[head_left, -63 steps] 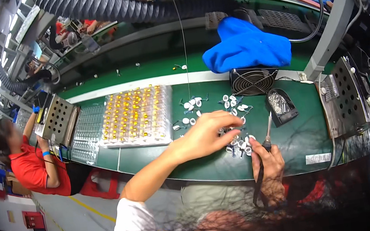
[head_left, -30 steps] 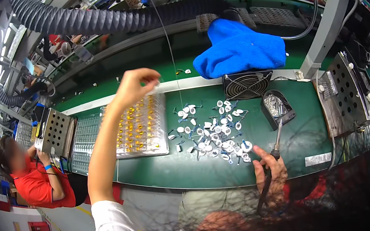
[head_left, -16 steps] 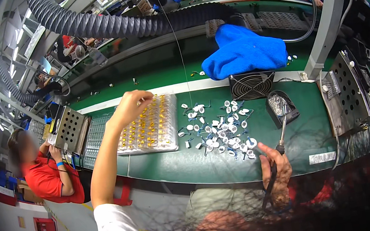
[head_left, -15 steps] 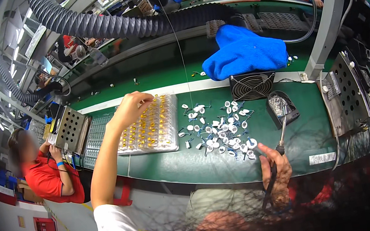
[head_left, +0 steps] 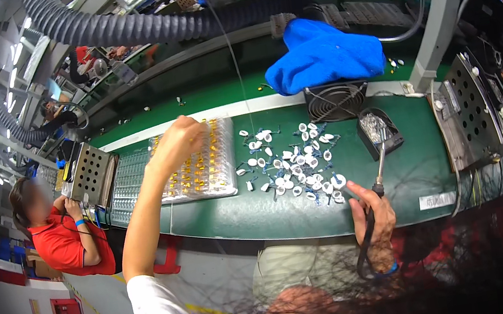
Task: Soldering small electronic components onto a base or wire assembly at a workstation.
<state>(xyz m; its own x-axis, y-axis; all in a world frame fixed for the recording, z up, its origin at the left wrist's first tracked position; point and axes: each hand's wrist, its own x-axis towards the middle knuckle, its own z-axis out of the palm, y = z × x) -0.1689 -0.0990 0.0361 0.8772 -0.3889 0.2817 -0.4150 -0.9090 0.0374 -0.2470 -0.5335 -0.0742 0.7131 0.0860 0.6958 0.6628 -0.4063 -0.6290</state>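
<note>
My left hand (head_left: 180, 142) is closed over the clear plastic tray (head_left: 232, 182), which holds rows of small gold-yellow parts (head_left: 189, 177). Its fingers are bent together at the tray's far side, and whatever they pinch is too small to make out. My right hand (head_left: 376, 220) grips a soldering iron (head_left: 379, 189), its metal tip pointing away toward a black box. At the right index fingertip is a white cup-shaped piece (head_left: 338, 180); whether the finger touches it I cannot tell. Many similar white pieces with dark blue wires (head_left: 296, 162) lie scattered between the hands.
Behind the pieces stands a black fan (head_left: 337, 103) with a blue cloth (head_left: 325, 60) above it. The black box (head_left: 380, 132) of metal wool is at right. A perforated metal box (head_left: 474, 119) stands farther right. A person in red (head_left: 67, 237) works at left.
My left fingers have curled downward over the tray's far side. The view has shifted slightly, and a person's hand and blue sleeve now show at the far right. My right hand keeps the soldering iron.
</note>
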